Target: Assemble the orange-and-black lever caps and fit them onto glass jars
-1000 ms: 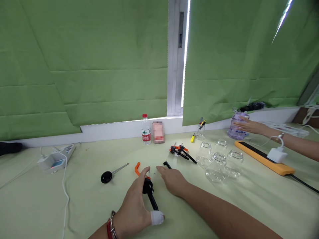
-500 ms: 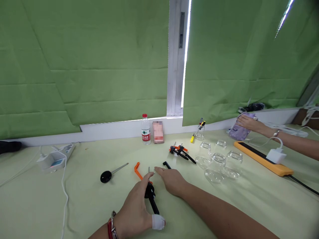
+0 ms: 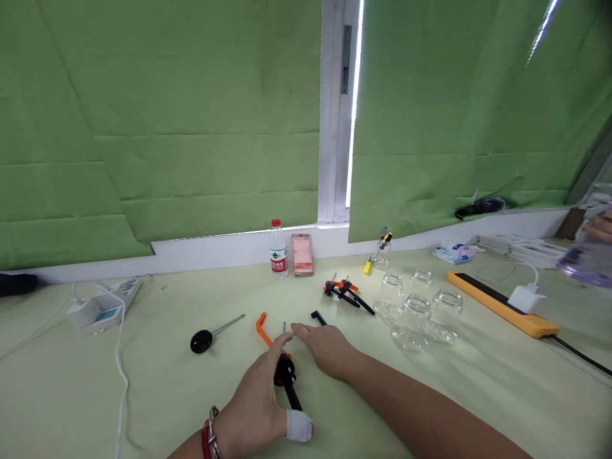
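My left hand (image 3: 258, 398) rests low in the middle of the table, thumb and fingers spread apart, with white tape round the thumb. Between them lies a black part with a round head and a straight handle (image 3: 292, 396), close to the index finger. An angled orange piece (image 3: 262, 328) reaches out beyond this hand. My right hand (image 3: 327, 347) is flat and low opposite, its fingertips closed together beside a thin metal pin (image 3: 285, 327); whatever they pinch is too small to make out. A short black bent piece (image 3: 318, 317) shows just behind its knuckles.
Black-and-orange parts (image 3: 347, 292) lie beyond my right hand. Several clear glass jars (image 3: 417, 322) stand to the right, before an orange power strip (image 3: 497, 303). A screwdriver with a round black handle (image 3: 201, 342) lies left. A water bottle (image 3: 278, 252) stands behind. Another person's hand (image 3: 600, 226) is far right.
The other person's hand has carried a purple pouch to the right edge, uncovering a tissue pack. My two hands have stayed almost in place.
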A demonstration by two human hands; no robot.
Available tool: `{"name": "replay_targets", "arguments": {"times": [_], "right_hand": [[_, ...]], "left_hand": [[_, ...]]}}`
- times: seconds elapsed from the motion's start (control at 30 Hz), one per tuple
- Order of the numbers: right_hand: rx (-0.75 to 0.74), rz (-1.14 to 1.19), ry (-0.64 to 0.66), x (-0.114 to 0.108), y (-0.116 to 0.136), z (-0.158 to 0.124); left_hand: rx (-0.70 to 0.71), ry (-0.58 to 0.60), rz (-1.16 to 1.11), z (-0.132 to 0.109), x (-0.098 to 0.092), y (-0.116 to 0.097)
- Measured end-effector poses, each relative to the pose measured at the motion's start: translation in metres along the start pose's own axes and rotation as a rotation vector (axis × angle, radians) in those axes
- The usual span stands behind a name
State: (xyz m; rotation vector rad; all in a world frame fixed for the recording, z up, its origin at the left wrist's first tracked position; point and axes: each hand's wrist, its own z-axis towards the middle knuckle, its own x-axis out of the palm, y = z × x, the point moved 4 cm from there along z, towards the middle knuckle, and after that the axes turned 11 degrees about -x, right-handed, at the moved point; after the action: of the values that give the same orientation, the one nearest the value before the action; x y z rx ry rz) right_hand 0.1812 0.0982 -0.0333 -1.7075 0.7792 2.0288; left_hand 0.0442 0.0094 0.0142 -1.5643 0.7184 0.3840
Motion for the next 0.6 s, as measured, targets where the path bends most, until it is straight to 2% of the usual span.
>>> {"name": "replay_targets", "arguments": {"times": [0.13,0.37,0.47,0.6], "right_hand": [[0.054,0.037,-0.025,-0.002,-0.002,-0.003],[0.106,0.295,-0.142,-0.004,-0.008,-0.011],[0.113,0.38,-0.169,-0.004,-0.01,-0.014],[0.111,0.377,-0.197,-0.007,-0.01,-0.014]], "left_hand": [[-0.021,0.103,-0.081,-0.001,-0.005,-0.002],[-0.184,0.339,-0.446,-0.002,-0.005,0.008],[-0.23,0.385,-0.539,-0.005,-0.004,0.009],[-0.287,0.401,-0.564,-0.008,-0.004,0.007]]}}
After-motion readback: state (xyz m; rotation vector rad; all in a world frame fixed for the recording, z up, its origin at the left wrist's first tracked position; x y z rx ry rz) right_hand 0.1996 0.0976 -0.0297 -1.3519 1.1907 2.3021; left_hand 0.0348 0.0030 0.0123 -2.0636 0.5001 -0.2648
